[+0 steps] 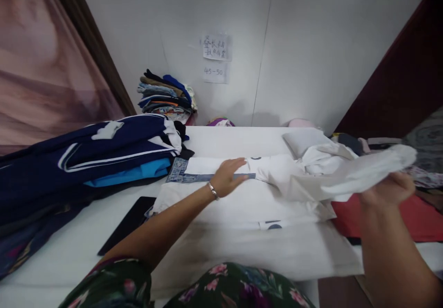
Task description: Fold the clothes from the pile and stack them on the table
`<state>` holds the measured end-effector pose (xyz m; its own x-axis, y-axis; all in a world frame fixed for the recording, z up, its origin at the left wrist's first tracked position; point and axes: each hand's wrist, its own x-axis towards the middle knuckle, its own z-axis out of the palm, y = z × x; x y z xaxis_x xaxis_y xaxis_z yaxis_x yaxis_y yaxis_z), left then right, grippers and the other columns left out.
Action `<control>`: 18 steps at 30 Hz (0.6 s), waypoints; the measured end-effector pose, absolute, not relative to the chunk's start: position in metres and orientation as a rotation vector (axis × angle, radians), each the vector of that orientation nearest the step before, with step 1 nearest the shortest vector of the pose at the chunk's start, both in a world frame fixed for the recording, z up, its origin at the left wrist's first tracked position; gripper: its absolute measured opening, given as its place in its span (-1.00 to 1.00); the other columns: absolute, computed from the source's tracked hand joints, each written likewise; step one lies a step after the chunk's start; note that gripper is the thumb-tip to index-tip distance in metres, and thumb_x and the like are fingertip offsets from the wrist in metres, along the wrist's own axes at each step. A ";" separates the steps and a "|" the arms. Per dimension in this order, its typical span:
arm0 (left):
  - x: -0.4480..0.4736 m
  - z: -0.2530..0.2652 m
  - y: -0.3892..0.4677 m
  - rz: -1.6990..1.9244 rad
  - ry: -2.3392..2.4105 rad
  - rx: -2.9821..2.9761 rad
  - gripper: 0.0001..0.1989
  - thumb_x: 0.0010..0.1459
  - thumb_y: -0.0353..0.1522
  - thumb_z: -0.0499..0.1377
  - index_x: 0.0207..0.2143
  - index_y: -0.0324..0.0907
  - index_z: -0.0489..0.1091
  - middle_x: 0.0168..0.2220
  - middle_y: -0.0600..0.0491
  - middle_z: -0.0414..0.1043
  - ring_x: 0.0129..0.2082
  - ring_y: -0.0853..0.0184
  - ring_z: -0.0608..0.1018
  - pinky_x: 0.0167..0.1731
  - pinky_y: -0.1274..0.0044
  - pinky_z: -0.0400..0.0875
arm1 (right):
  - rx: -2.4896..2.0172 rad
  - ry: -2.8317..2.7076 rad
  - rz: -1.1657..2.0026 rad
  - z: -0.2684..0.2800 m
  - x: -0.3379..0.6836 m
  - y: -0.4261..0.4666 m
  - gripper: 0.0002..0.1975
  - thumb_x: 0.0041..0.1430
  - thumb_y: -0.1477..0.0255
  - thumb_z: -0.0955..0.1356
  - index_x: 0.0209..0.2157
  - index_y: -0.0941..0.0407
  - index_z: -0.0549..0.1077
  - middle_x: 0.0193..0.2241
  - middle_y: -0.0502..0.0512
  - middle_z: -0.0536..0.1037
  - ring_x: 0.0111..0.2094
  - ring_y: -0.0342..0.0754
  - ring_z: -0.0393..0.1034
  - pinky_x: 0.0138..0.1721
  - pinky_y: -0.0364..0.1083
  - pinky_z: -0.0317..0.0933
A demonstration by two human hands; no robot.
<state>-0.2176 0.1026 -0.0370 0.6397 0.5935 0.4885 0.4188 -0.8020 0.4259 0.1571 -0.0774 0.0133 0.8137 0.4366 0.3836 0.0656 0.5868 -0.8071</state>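
Note:
A white garment [221, 208] with blue denim trim [178, 169] and dark printed marks lies spread over the white table [214, 141]. My left hand [228, 177], a silver bracelet at its wrist, rests on the garment over the denim strip with its fingers stretched out. On the right, my right hand [389, 190] is closed round a bunched length of the same white cloth and holds it up off the table. That raised part may be a sleeve; its folds partly hide the fingers. Slack cloth runs from it back to the garment's right side.
A navy jacket [114, 146] with white stripes and a bright blue garment [134, 172] lie left. A dark flat object [128, 225] is partly under my left arm. Folded clothes [166, 95] are stacked at the wall. Red cloth [422, 215] lies right.

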 end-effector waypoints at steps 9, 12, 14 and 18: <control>-0.139 0.002 0.012 0.854 0.237 1.821 -0.14 -0.02 -0.07 0.29 0.28 -0.09 0.05 0.23 -0.14 0.21 0.20 0.06 0.30 0.15 0.20 0.20 | -1.003 -1.122 0.763 0.064 0.103 -0.009 -0.64 -0.18 0.27 0.34 -0.28 0.11 0.51 -0.29 0.22 0.58 -0.18 0.22 0.47 -0.20 0.12 0.35; -0.137 0.004 0.005 0.908 0.323 1.532 -0.25 -0.05 -0.12 0.32 0.17 -0.18 0.24 0.07 -0.13 0.42 0.08 0.07 0.43 0.07 0.25 0.32 | -1.068 -1.390 0.849 0.067 0.070 0.012 -0.64 -0.07 0.21 0.40 -0.22 0.10 0.50 -0.30 0.11 0.58 -0.19 0.14 0.47 -0.27 0.02 0.36; -0.140 -0.001 0.006 0.983 0.484 1.373 -0.40 -0.02 -0.16 0.31 0.06 -0.22 0.37 -0.05 -0.10 0.51 -0.02 0.09 0.50 0.02 0.28 0.37 | -1.075 -1.601 0.896 0.068 0.055 0.027 -0.63 -0.01 0.20 0.42 -0.17 0.09 0.50 -0.26 0.07 0.57 -0.16 0.09 0.46 -0.23 -0.01 0.34; -0.162 -0.022 0.012 1.118 0.737 1.176 -0.57 0.03 -0.18 0.27 -0.08 -0.21 0.49 -0.12 -0.06 0.56 -0.07 0.12 0.53 -0.01 0.31 0.39 | -1.090 -1.689 0.876 0.059 0.069 0.053 -0.61 0.13 0.18 0.36 -0.05 0.05 0.46 -0.15 0.09 0.56 -0.08 0.01 0.43 -0.03 0.02 0.27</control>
